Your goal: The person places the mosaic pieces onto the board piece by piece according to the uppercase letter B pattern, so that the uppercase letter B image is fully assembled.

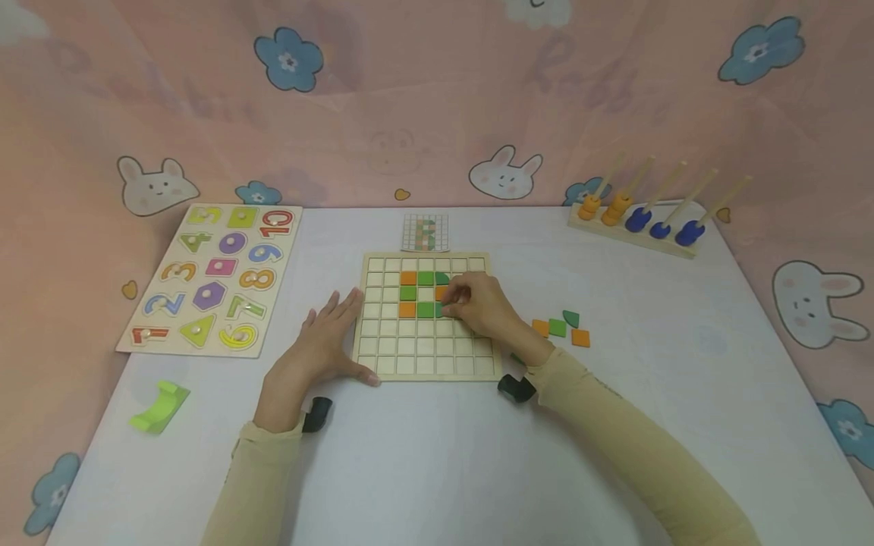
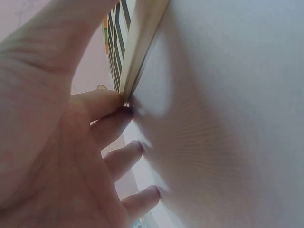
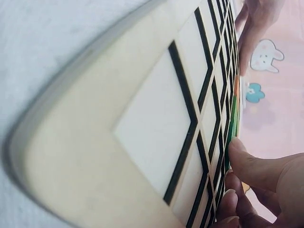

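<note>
A wooden grid board (image 1: 426, 347) lies flat on the table, with orange and green tiles set in some of its squares. My left hand (image 1: 321, 341) is spread at the board's left side, its index fingertip at the edge and its thumb at the front left corner. In the left wrist view the other fingertips rest on the cloth. With thumb and fingers, my right hand (image 1: 478, 305) pinches a dark green curved-edge tile (image 1: 439, 310) at a square in the lower right of the coloured group. Its fingers partly cover that tile and an orange one (image 1: 440, 291).
Behind the board lies a small pattern card (image 1: 425, 232). Loose orange and green tiles (image 1: 557, 327) lie to the right, one partly under the right wrist. A number puzzle (image 1: 212, 280), a light green arch block (image 1: 160, 408) and a peg abacus (image 1: 635, 227) stand around.
</note>
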Demonstrator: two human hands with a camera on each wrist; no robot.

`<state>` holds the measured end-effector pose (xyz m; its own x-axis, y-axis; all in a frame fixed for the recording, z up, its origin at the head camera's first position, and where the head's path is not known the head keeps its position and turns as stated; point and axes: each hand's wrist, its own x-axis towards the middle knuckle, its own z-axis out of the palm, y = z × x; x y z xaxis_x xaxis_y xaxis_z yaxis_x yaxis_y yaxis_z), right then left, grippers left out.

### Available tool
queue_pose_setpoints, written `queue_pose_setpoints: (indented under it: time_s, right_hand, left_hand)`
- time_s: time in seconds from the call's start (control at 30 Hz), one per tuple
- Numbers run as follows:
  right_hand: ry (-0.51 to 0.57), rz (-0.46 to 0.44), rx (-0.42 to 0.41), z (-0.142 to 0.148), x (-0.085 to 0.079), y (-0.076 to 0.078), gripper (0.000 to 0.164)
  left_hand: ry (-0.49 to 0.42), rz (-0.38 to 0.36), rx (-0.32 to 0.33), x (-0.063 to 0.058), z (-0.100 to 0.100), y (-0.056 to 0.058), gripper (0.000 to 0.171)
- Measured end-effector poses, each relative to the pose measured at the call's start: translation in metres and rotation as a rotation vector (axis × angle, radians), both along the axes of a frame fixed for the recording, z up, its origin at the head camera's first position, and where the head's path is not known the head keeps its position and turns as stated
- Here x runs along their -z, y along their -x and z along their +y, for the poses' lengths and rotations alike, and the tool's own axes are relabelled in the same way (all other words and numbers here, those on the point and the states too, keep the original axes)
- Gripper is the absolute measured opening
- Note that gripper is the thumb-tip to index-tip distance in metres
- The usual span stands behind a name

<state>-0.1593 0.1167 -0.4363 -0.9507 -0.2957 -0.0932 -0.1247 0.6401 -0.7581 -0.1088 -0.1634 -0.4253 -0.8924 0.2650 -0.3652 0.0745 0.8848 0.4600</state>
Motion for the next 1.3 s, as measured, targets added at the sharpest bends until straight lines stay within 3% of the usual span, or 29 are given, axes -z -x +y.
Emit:
queue_pose_setpoints:
  time_s: [0.37, 0.57, 0.77, 1.03, 1.3]
  right_hand:
    - [-0.001, 0.035, -0.004, 0.001, -0.002, -0.002, 0.010]
    - [-0.024, -0.006, 0.008, 0.012, -0.008, -0.006, 0.011]
    - [-0.064, -0.042, 0.016, 0.045, -0.009, -0.008, 0.013]
    - [-0.121, -0.086, -0.026, 0.103, -0.011, -0.014, 0.024]
    - [-0.209, -0.125, -0.077, 0.142, -0.021, -0.025, 0.029]
  left_hand:
    - [-0.006, -0.007, -0.005, -0.003, -0.001, 0.000, 0.146]
    - [-0.017, -0.006, -0.005, -0.001, 0.000, -0.001, 0.146]
    - [-0.022, -0.008, -0.004, 0.000, 0.000, -0.001, 0.146]
    - [-0.022, -0.022, -0.007, 0.000, 0.001, 0.000, 0.146]
    - [-0.015, -0.030, -0.010, -0.002, 0.002, 0.000, 0.146]
